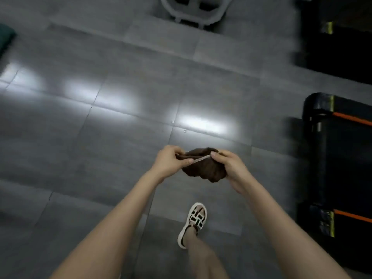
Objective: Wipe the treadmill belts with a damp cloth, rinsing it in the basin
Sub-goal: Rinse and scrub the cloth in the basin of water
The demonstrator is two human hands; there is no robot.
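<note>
A bunched dark brown cloth (203, 170) hangs between both hands above the grey tiled floor. My left hand (171, 162) pinches its left edge and my right hand (231, 166) grips its right side, with a light hem stretched between my thumbs. A black treadmill (342, 158) with orange stripes lies at the right edge, its end to the right of my right hand. A second black treadmill (340, 43) lies beyond it at the upper right. A white basin (196, 11) stands on the floor at the top centre, cut off by the frame.
Glossy grey floor tiles (100, 137) with bright light reflections fill the middle and left. My right foot in a white strapped sandal (194, 222) is stepping forward below the cloth. A dark green object (6, 37) shows at the far left edge.
</note>
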